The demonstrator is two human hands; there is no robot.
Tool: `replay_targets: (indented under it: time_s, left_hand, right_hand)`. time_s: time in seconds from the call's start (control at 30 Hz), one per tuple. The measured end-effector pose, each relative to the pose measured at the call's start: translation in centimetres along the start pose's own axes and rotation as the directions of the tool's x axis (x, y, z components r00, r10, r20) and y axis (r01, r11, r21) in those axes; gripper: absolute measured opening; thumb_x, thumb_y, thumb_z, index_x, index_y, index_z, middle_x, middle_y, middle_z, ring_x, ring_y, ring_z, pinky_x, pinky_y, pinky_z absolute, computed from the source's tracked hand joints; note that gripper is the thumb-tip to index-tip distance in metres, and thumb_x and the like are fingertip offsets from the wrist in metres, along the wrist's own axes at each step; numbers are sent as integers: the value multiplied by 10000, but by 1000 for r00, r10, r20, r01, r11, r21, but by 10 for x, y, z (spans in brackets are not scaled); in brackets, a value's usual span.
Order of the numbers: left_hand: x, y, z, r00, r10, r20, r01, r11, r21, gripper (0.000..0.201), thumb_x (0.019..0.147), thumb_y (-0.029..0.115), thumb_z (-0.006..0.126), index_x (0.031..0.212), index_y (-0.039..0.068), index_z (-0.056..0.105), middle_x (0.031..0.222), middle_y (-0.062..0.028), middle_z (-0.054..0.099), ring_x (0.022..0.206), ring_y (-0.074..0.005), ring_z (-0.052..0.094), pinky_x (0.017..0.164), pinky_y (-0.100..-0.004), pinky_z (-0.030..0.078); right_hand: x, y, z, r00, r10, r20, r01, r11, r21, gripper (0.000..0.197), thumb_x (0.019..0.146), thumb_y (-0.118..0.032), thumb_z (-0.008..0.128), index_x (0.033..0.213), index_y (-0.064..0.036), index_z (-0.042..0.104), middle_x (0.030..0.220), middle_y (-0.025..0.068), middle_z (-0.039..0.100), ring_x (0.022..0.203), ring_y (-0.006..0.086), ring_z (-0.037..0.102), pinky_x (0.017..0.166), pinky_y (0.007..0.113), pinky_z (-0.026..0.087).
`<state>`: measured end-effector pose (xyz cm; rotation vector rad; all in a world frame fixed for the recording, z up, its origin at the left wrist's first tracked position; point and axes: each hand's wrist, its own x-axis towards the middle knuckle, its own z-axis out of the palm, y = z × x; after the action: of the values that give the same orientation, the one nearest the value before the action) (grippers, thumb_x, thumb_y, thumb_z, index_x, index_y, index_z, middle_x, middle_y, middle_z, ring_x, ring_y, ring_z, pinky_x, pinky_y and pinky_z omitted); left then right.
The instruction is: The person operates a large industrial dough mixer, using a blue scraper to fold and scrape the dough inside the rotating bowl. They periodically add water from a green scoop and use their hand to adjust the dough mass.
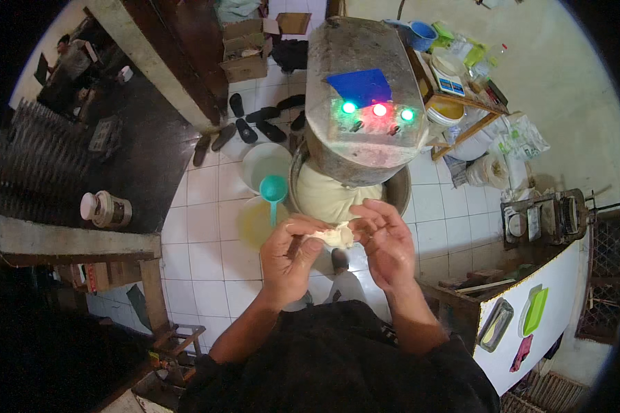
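A small, torn-looking piece of pale dough [336, 236] is stretched between my two hands, above the floor in front of the mixer. My left hand [286, 260] pinches its left end between thumb and fingers. My right hand [388, 249] grips the other end, with its outer fingers raised and partly curled. Just beyond my hands, a large mass of dough [327, 198] lies in the round metal bowl [403, 195] under the mixer [362, 51]. Three lights glow on the mixer's front, two green and one red.
Left of the bowl stand a whitish bucket [257, 165] and a yellowish tub [251, 224], with a teal dipper [273, 186] over them. Dark sandals [246, 131] lie on the tiles behind. At right are a wooden stand with a scale [450, 84] and a white table [541, 320] with trays.
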<state>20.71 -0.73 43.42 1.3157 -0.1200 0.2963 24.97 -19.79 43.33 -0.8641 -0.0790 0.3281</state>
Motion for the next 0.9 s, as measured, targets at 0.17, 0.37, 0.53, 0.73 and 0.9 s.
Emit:
replay_targets:
  time_s: [0.17, 0.37, 0.53, 0.73, 0.9]
  left_hand:
    - [-38, 43, -37, 981, 67, -181, -64, 998, 20, 140, 1018, 103, 662, 1085, 0, 595, 1071, -108, 656, 916, -140, 645, 824, -299, 544]
    - [-54, 90, -52, 935, 239, -261, -230, 971, 63, 155, 1033, 96, 637, 1108, -36, 606, 1004, -99, 665, 808, -133, 662, 694, -275, 568]
    - [-66, 107, -47, 995, 75, -66, -76, 997, -11, 149, 1030, 80, 633, 1128, -30, 607, 973, -88, 666, 757, -110, 649, 649, -254, 560]
    - [-73, 96, -25, 974, 195, -116, -185, 979, 89, 152, 1043, 133, 594, 1067, -17, 610, 957, -52, 599, 918, -131, 573, 825, -291, 467]
    - [-68, 64, -8, 910, 375, -175, -312, 899, 306, 266, 1038, 174, 609, 842, 13, 530, 785, -59, 554, 712, -138, 517, 624, -312, 422]
  right_hand:
    - [-25, 38, 24, 933, -34, -358, 72, 993, 93, 328, 933, -246, 635, 1206, -65, 607, 1165, 96, 660, 1035, 226, 626, 792, 358, 527]
    - [-51, 34, 41, 946, -64, -319, 115, 982, 147, 273, 948, -244, 643, 1156, -69, 624, 1084, 60, 654, 1008, 194, 617, 867, 337, 488]
    - [-80, 38, 99, 951, -273, 141, 308, 858, -410, 283, 961, -137, 678, 1207, -3, 644, 1126, 88, 670, 1007, 160, 609, 932, 341, 489]
    - [-101, 49, 125, 952, -291, 91, 305, 891, -337, 167, 1005, -63, 673, 1149, 2, 618, 998, 18, 622, 911, 84, 563, 808, 269, 474]
    - [-100, 54, 137, 922, -384, 50, 374, 851, -367, 179, 1079, -195, 558, 1102, -19, 580, 932, -7, 585, 852, 70, 512, 748, 250, 441]
